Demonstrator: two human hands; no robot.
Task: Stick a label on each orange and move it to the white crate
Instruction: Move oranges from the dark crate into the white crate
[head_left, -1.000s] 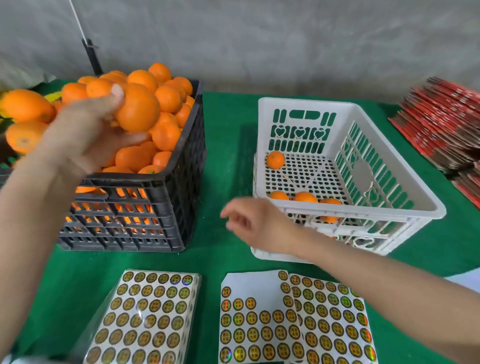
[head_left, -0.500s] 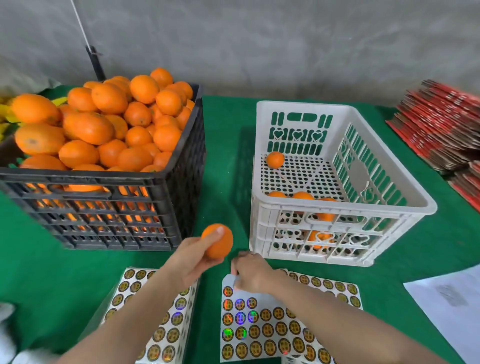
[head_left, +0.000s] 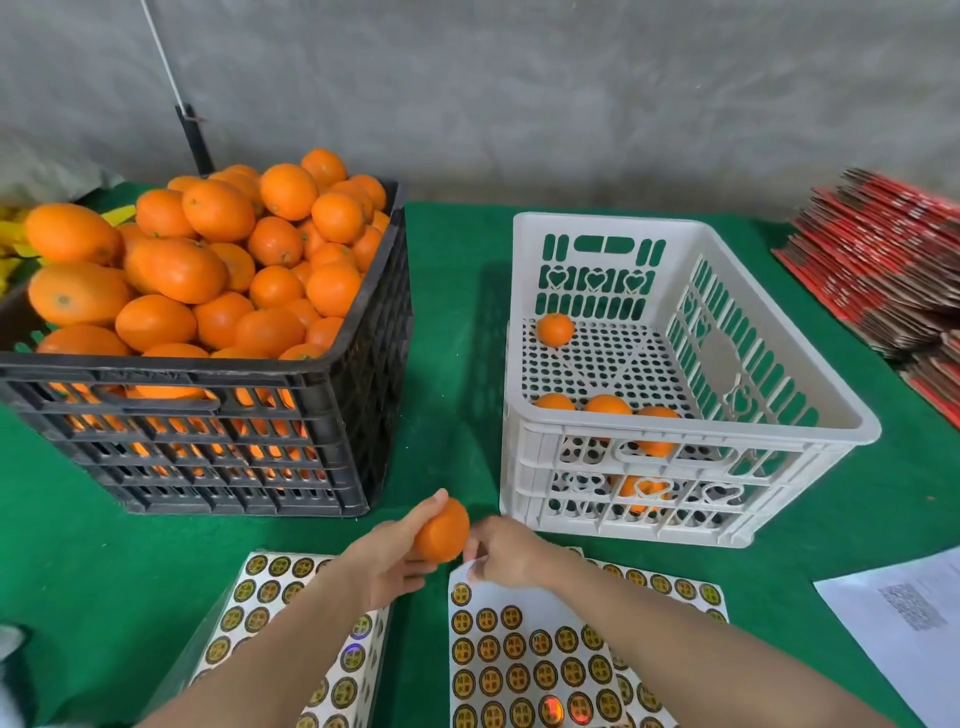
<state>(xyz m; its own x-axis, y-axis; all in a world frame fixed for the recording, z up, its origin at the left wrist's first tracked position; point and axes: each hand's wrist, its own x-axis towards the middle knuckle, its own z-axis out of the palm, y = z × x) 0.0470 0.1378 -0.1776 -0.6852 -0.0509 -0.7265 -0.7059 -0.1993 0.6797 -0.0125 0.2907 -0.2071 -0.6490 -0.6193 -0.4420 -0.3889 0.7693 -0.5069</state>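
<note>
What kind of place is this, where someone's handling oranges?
Probably a small fruit packing or labelling station: a black crate heaped with oranges, a white crate holding a few, sticker sheets laid out in front, and what look like flattened red cartons stacked at the right.

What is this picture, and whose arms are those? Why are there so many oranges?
There is no machine here. A person wears a camera on their head, so you see their two arms from above, just as they do. On the green cloth table stands a black plastic crate heaped with loose oranges. Beside it is a white plastic crate with a few oranges inside. Near the person lie sheets of round gold stickers. The left hand holds one small orange. The right hand is at the top corner of one sheet, right beside that orange. Whether it has a sticker is too small to tell. On the right are a red stack of flat cardboard and a white paper.
</note>
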